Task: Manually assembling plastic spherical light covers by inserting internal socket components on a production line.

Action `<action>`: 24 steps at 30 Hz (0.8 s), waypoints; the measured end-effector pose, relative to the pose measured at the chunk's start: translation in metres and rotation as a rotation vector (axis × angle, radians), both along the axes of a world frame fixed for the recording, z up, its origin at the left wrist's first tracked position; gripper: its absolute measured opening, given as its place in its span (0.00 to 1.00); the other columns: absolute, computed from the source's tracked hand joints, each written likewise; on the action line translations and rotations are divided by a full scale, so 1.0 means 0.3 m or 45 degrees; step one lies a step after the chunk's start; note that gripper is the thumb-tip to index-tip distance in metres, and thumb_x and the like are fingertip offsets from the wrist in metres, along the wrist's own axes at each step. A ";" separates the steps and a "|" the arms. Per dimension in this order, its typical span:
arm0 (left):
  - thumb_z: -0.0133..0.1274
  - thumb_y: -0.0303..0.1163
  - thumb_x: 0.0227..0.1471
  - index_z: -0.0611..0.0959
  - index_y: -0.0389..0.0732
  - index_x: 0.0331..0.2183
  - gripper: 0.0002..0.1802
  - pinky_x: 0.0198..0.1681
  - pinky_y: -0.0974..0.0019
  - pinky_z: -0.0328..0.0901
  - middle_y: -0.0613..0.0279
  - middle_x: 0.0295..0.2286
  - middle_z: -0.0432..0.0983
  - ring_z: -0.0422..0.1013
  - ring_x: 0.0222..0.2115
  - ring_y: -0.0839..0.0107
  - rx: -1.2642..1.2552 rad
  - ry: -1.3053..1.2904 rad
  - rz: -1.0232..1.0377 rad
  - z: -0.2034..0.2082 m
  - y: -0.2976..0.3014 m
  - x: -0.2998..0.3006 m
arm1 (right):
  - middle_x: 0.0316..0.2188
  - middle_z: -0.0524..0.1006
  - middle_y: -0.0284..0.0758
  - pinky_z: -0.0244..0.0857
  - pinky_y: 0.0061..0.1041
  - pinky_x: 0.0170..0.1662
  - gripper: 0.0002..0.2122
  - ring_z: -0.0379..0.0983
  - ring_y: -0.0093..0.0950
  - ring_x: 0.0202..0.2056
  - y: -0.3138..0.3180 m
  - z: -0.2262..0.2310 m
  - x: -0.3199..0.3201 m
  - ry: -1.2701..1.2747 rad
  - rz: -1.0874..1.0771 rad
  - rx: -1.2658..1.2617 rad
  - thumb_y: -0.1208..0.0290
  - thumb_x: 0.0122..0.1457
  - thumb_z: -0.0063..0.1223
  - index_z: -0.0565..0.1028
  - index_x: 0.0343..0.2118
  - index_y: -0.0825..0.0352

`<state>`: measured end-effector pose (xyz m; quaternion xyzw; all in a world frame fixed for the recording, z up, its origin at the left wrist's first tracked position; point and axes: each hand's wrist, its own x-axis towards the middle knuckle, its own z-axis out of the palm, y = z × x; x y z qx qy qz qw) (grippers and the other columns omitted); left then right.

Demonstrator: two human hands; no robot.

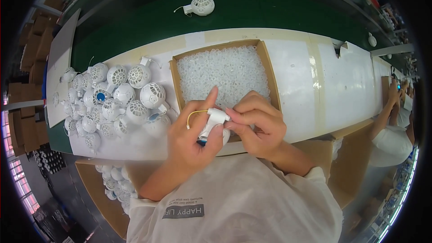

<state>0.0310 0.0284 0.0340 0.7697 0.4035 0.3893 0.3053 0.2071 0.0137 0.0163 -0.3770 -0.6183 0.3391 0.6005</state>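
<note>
Above the near edge of the table, my left hand [188,135] is wrapped round a white plastic fan head [217,118]. Its square neck points up and a thin yellow wire loops out to the left. Most of its round body is hidden by my fingers; a bit of blue shows underneath. My right hand [261,128] pinches at the right end of the neck with thumb and forefinger. Whatever lies between those fingertips is too small to make out. Just beyond both hands, an open cardboard box [268,69] holds a mass of small clear plastic rings [220,69].
Many round white fan heads [119,94] with slotted grilles are heaped on the left. Another one [202,5] lies on the green belt [252,13] at the back. Below the table's edge, a carton [96,186] holds more. At far right, another person's arm [382,117] shows.
</note>
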 end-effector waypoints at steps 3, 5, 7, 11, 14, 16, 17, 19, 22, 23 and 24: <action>0.58 0.28 0.46 0.77 0.35 0.54 0.30 0.29 0.67 0.70 0.59 0.31 0.74 0.74 0.26 0.67 0.029 0.099 0.031 0.017 -0.006 0.004 | 0.25 0.76 0.35 0.66 0.26 0.35 0.09 0.70 0.29 0.27 0.038 0.018 0.034 -0.398 -0.101 0.340 0.83 0.45 0.66 0.79 0.31 0.70; 0.59 0.29 0.46 0.77 0.36 0.53 0.29 0.26 0.67 0.69 0.60 0.29 0.72 0.72 0.24 0.68 0.144 0.283 0.113 0.032 -0.008 0.012 | 0.24 0.75 0.34 0.67 0.31 0.36 0.08 0.70 0.31 0.27 0.064 0.043 0.047 -0.714 -0.199 0.590 0.82 0.43 0.66 0.78 0.27 0.69; 0.59 0.30 0.46 0.78 0.36 0.53 0.29 0.25 0.67 0.68 0.61 0.29 0.72 0.72 0.24 0.68 0.177 0.310 0.121 0.049 -0.007 0.019 | 0.23 0.75 0.34 0.67 0.33 0.36 0.08 0.70 0.31 0.27 0.080 0.063 0.053 -0.711 -0.198 0.587 0.82 0.42 0.67 0.78 0.26 0.69; 0.60 0.31 0.47 0.78 0.38 0.52 0.27 0.23 0.67 0.67 0.63 0.29 0.71 0.71 0.22 0.68 0.242 0.382 0.155 0.061 -0.011 0.033 | 0.22 0.74 0.33 0.67 0.38 0.38 0.09 0.70 0.32 0.27 0.106 0.092 0.075 -0.733 -0.121 0.567 0.79 0.40 0.68 0.77 0.24 0.68; 0.60 0.32 0.48 0.79 0.40 0.52 0.27 0.23 0.67 0.67 0.63 0.30 0.72 0.72 0.22 0.69 0.249 0.432 0.208 0.070 -0.018 0.022 | 0.22 0.74 0.33 0.66 0.39 0.40 0.09 0.71 0.33 0.27 0.126 0.099 0.093 -0.776 0.039 0.563 0.78 0.39 0.68 0.77 0.24 0.68; 0.59 0.31 0.48 0.79 0.42 0.51 0.25 0.23 0.67 0.67 0.63 0.30 0.73 0.72 0.22 0.68 -0.003 0.375 0.108 0.101 -0.032 -0.007 | 0.22 0.72 0.32 0.65 0.37 0.40 0.08 0.70 0.33 0.29 0.135 0.105 0.076 -0.803 0.137 0.535 0.73 0.41 0.67 0.76 0.23 0.66; 0.59 0.31 0.49 0.80 0.43 0.51 0.25 0.24 0.68 0.68 0.62 0.30 0.73 0.73 0.22 0.68 -0.128 0.338 0.078 0.114 -0.042 -0.035 | 0.22 0.73 0.33 0.65 0.37 0.40 0.08 0.70 0.35 0.29 0.128 0.128 0.060 -0.785 0.178 0.451 0.73 0.42 0.66 0.78 0.25 0.67; 0.58 0.30 0.49 0.80 0.41 0.50 0.23 0.27 0.68 0.68 0.59 0.32 0.75 0.74 0.24 0.67 -0.174 0.277 0.191 0.139 -0.068 -0.110 | 0.23 0.74 0.34 0.65 0.38 0.39 0.09 0.70 0.37 0.30 0.108 0.157 0.012 -0.755 0.326 0.443 0.72 0.42 0.66 0.79 0.27 0.67; 0.55 0.28 0.51 0.81 0.36 0.46 0.18 0.35 0.67 0.70 0.55 0.38 0.78 0.76 0.30 0.64 -0.232 0.124 0.361 0.158 -0.156 -0.255 | 0.24 0.74 0.35 0.63 0.36 0.39 0.10 0.70 0.37 0.31 0.058 0.116 -0.017 -0.512 0.207 0.173 0.71 0.46 0.65 0.81 0.32 0.68; 0.55 0.28 0.52 0.81 0.36 0.44 0.16 0.37 0.66 0.70 0.56 0.39 0.79 0.76 0.32 0.65 -0.182 0.138 0.577 0.145 -0.211 -0.335 | 0.25 0.75 0.37 0.64 0.36 0.39 0.10 0.70 0.37 0.32 0.049 0.072 -0.016 -0.761 0.136 0.003 0.72 0.47 0.64 0.80 0.33 0.68; 0.55 0.29 0.52 0.81 0.35 0.43 0.15 0.39 0.65 0.70 0.56 0.41 0.79 0.76 0.34 0.65 -0.218 0.125 0.884 0.170 -0.260 -0.384 | 0.26 0.75 0.39 0.65 0.35 0.38 0.09 0.71 0.37 0.33 0.045 0.044 -0.011 -1.015 0.045 -0.171 0.73 0.49 0.63 0.80 0.34 0.68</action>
